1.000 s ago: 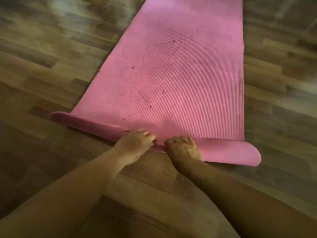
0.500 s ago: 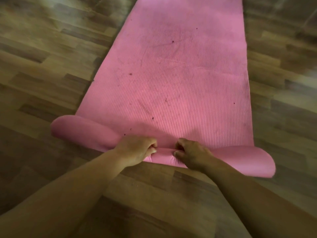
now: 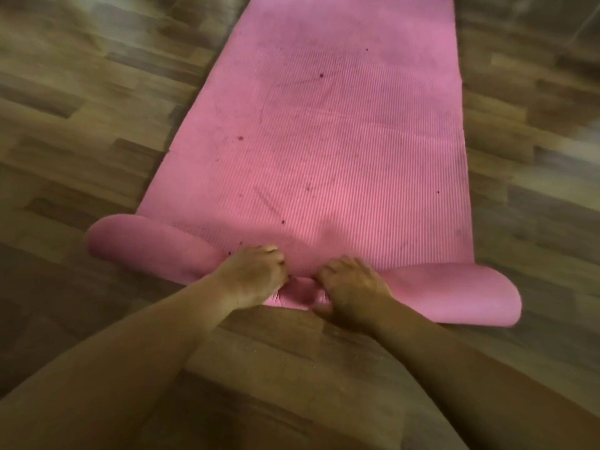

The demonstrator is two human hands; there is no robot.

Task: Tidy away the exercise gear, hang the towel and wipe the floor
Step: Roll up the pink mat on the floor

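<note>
While you crouch at the near end of the pink mat (image 3: 324,141), both hands sit on its rolled edge (image 3: 454,290). Your left hand (image 3: 251,276) and right hand (image 3: 354,287) have the fingers curled over the roll and grip it, close together at its middle. The roll's long axis runs from 9 to 3 o'clock; the flat part stretches away toward 12 o'clock, so you probably push that way. Both hands are equally near. Only wooden floor (image 3: 81,125) lies around, and nothing blocks the way.
</note>
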